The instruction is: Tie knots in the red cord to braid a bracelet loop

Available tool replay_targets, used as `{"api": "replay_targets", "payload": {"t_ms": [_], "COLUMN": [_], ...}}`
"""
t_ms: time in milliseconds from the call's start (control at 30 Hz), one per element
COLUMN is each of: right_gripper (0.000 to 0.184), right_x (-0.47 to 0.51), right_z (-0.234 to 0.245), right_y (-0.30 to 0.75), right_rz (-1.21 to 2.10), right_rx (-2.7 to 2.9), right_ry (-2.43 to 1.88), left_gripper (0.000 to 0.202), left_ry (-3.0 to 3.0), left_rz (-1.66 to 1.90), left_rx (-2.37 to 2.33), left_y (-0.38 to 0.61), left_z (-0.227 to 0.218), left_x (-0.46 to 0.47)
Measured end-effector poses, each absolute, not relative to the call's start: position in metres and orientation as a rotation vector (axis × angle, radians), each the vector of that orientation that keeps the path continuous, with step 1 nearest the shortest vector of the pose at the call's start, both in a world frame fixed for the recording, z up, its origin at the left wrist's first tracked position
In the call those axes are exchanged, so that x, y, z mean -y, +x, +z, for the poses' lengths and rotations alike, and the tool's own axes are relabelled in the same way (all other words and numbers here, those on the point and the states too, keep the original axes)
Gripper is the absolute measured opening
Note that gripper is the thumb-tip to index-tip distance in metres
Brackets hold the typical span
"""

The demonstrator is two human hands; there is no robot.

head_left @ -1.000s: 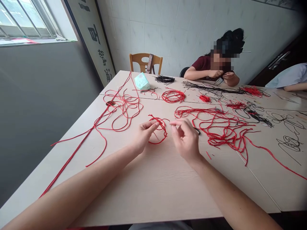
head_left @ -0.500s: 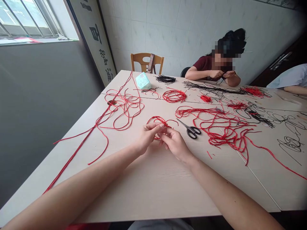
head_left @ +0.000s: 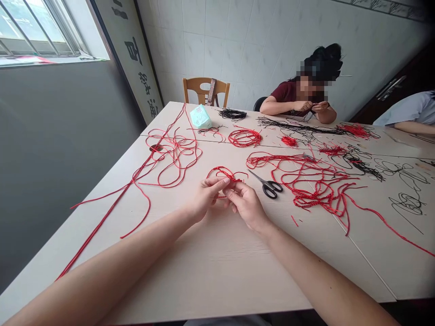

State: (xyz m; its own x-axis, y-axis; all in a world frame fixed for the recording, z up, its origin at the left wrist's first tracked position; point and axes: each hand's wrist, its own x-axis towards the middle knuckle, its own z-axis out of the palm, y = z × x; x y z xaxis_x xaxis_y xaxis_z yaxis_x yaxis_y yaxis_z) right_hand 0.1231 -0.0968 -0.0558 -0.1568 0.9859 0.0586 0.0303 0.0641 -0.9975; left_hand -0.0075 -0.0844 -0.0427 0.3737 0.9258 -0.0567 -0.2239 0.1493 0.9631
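My left hand (head_left: pixel 205 197) and my right hand (head_left: pixel 246 204) meet over the middle of the pale wooden table (head_left: pixel 217 267). Both pinch a small loop of braided red cord (head_left: pixel 222 173), which arches just beyond the fingertips. Black-handled scissors (head_left: pixel 268 184) lie on the table right of my right hand, a short gap away. A tangle of braided red cord (head_left: pixel 316 181) spreads further right. Loose smooth red cord (head_left: pixel 170 156) loops to the left and trails toward the table's near left edge.
A person in a dark red top (head_left: pixel 299 97) works with cord at the far side. Another person's arm (head_left: pixel 413 127) rests at far right. A mint tissue pack (head_left: pixel 200 117), a coil of red cord (head_left: pixel 244 137), black cords (head_left: pixel 360 165) and a wooden chair (head_left: pixel 205 90) lie beyond.
My right hand came left from beside the scissors and joined my left hand on the red cord loop. Since then both hands have stayed almost still.
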Motion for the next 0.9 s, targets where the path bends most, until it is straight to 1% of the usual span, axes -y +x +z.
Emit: {"api": "replay_targets", "payload": {"t_ms": [67, 200, 367, 433, 533, 600, 767, 833, 900], "right_gripper": [0.032, 0.024, 0.022, 0.018, 0.014, 0.013, 0.018, 0.017, 0.018], "right_x": [0.096, 0.096, 0.099, 0.1, 0.101, 0.101, 0.097, 0.095, 0.094], "right_z": [-0.058, -0.058, -0.05, -0.047, -0.044, -0.042, -0.037, -0.037, -0.038], "right_y": [0.122, 0.122, 0.131, 0.136, 0.14, 0.143, 0.15, 0.152, 0.152], "right_rz": [1.255, 1.28, 1.252, 1.089, 0.714, 0.619, 0.848, 0.799, 0.673], "right_rx": [1.333, 1.424, 1.61, 1.769, 1.969, 2.003, 1.97, 1.941, 1.912], "right_ry": [-1.131, -1.123, -1.168, -1.237, -1.247, -1.202, -1.243, -1.225, -1.194], "left_gripper": [0.031, 0.028, 0.029, 0.029, 0.029, 0.029, 0.027, 0.028, 0.029], "left_ry": [1.11, 1.072, 1.086, 1.133, 1.147, 1.092, 0.993, 1.136, 1.322], "left_rz": [0.956, 0.938, 1.008, 1.05, 1.052, 1.034, 1.028, 1.019, 1.01], "left_rx": [-0.787, -0.784, -0.944, -1.005, -1.017, -0.993, -0.974, -1.03, -1.069], "left_y": [-0.006, -0.005, -0.016, -0.019, -0.02, -0.02, -0.023, -0.023, -0.021], "left_z": [-0.041, -0.041, -0.045, -0.046, -0.046, -0.046, -0.047, -0.047, -0.047], "left_x": [0.086, 0.086, 0.075, 0.072, 0.07, 0.07, 0.068, 0.068, 0.07]}}
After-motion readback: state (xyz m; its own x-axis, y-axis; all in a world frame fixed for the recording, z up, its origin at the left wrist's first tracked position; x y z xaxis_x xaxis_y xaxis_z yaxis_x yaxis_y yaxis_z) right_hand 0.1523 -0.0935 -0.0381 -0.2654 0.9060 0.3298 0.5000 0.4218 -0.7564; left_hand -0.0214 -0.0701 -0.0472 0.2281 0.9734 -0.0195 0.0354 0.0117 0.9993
